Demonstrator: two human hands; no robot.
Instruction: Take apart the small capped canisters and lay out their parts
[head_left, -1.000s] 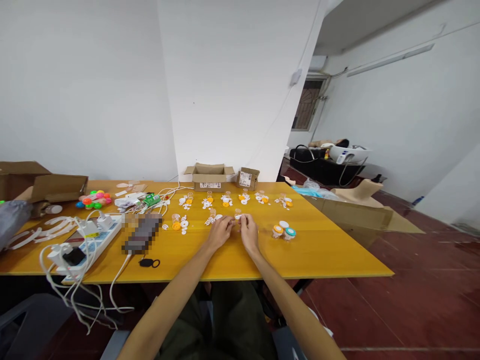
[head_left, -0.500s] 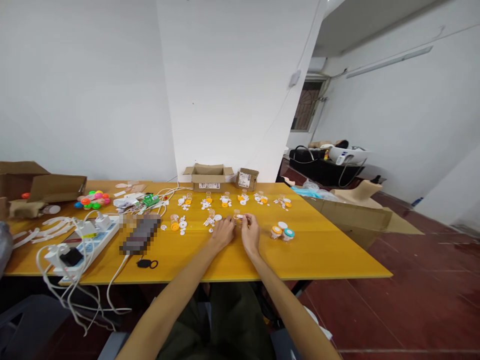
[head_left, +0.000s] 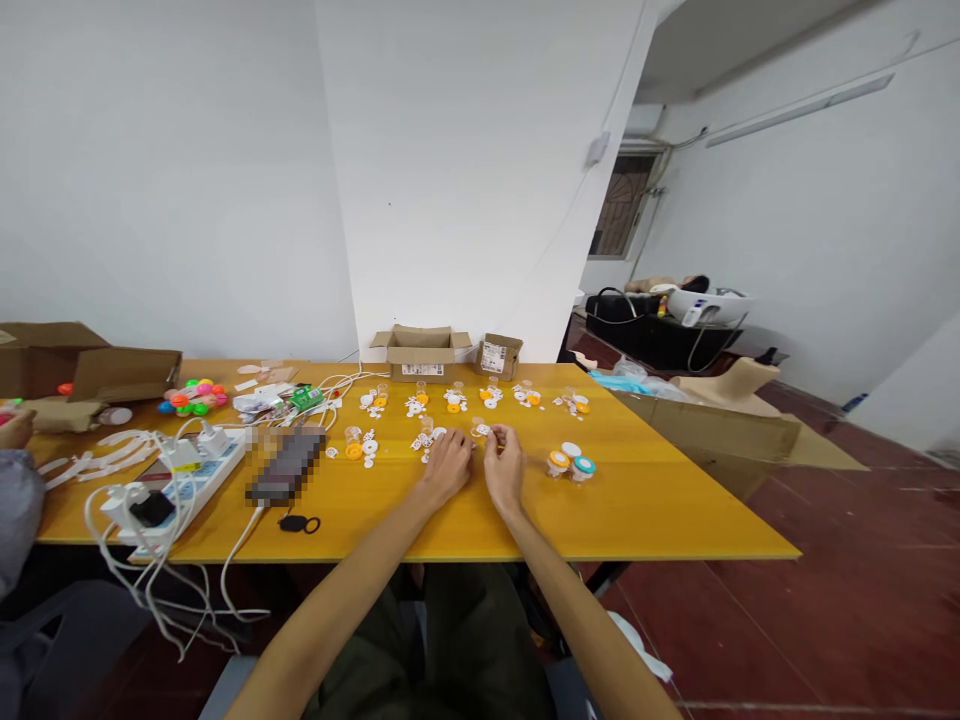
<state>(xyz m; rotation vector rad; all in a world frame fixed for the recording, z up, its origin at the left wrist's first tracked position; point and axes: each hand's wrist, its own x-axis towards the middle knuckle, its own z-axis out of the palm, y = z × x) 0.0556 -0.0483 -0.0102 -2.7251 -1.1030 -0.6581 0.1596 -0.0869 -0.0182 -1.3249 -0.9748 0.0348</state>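
My right hand (head_left: 504,468) is closed, its thumb and fingers pinching a small white plastic piece (head_left: 484,430). Beside that piece, partly hidden behind the fingers, is a small clear jar (head_left: 475,424). My left hand (head_left: 450,462) lies low over the table with its fingers loosely extended, just left of the jar; nothing shows in it. By its fingers are a white disc (head_left: 439,434) and several small white cut-out pieces (head_left: 418,442). Right of my hands stand jars with an orange-rimmed lid (head_left: 558,460), a teal-rimmed lid (head_left: 583,467) and a white lid (head_left: 571,450).
Groups of clear jars, orange rings (head_left: 353,452) and white pieces line the yellow table (head_left: 660,520). Cardboard boxes (head_left: 421,358) stand at the back. Left are a phone (head_left: 289,468), a power strip (head_left: 191,490) with cables and colourful balls (head_left: 196,398). Another person's hand (head_left: 16,430) shows far left.
The view has shifted slightly. My left hand's fingers have drawn a little away from the jar. My right hand still pinches the white piece. Another person's hand has appeared at the left edge.
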